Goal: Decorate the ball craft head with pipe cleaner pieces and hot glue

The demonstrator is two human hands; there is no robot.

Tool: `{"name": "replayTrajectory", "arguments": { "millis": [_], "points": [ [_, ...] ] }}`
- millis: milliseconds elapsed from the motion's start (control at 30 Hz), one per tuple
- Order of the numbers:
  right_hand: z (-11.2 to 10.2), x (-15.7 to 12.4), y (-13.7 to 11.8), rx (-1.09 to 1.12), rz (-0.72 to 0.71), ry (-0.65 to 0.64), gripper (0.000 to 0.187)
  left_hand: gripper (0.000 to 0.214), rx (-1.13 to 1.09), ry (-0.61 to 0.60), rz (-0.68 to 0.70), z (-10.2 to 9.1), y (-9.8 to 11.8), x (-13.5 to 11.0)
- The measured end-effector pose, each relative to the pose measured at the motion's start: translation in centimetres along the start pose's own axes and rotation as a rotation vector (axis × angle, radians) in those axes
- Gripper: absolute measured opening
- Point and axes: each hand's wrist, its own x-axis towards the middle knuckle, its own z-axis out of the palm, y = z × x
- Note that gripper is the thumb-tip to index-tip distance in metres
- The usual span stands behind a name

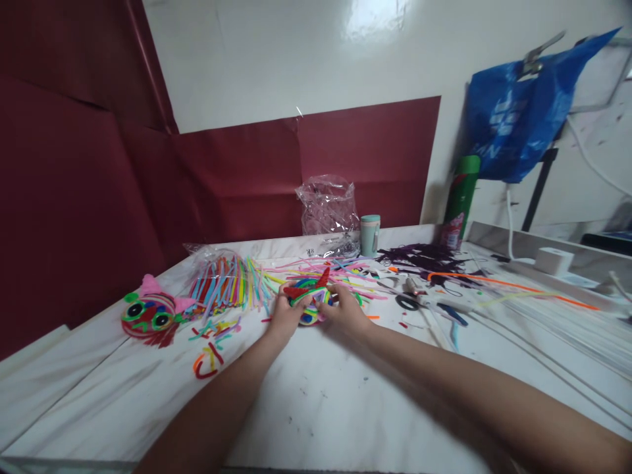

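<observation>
Between my two hands, over the middle of the table, is a colourful craft figure [310, 284] of coiled pipe cleaners with red pointed pieces on top. My left hand [289, 313] grips its left side, thumb on the front. On the right side, my right hand [348, 309] closes on it with the fingers bent at its edge. My palms and fingers hide part of the figure. A finished-looking pipe-cleaner animal head [151, 315], with pink ears and green-ringed eyes, lies at the left.
Bundled pipe cleaners [224, 286] lie in clear plastic, with cut scraps [210, 362] in front. Behind stand a mint cup [370, 235] and a plastic bag [328, 210]. To the right are black tape [407, 303], dark purple strips [424, 258], a glue gun [454, 304] and a green can [461, 197].
</observation>
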Motion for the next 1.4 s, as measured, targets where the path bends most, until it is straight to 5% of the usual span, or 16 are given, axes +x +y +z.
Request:
{"name": "replayTrajectory", "arguments": {
  "millis": [300, 500, 733, 1000, 1100, 1267, 1400],
  "points": [
    [0.2, -0.2, -0.8, 0.031, 0.022, 0.0, 0.046, 0.056, -0.055, -0.025, -0.062, 0.6, 0.4, -0.5],
    [-1.1, -0.1, -1.7, 0.097, 0.033, -0.11, 0.033, 0.059, -0.064, -0.029, -0.047, 0.1, -0.1, -0.3],
    [-2.9, -0.3, -2.1, 0.187, 0.028, -0.228, 0.036, 0.07, -0.067, -0.208, -0.143, -0.2, 0.4, -0.7],
    [-4.0, -0.5, -1.3, 0.05, 0.032, -0.218, 0.041, 0.07, 0.082, -0.143, -0.168, 0.3, 1.1, -0.8],
    [-6.7, 0.5, -1.4, -0.122, -0.009, -0.12, 0.036, 0.066, 0.156, -0.084, -0.181, 0.0, 0.8, -0.4],
    [-15.3, 2.3, -0.2, -0.478, 0.026, 0.078, 0.032, 0.06, 0.207, -0.043, -0.168, -0.4, 0.2, 0.1],
    [-20.0, 2.2, 2.8, -0.773, 0.059, 0.043, 0.025, 0.057, 0.15, -0.073, -0.184, -0.2, 0.7, -0.4]
  ]
}}
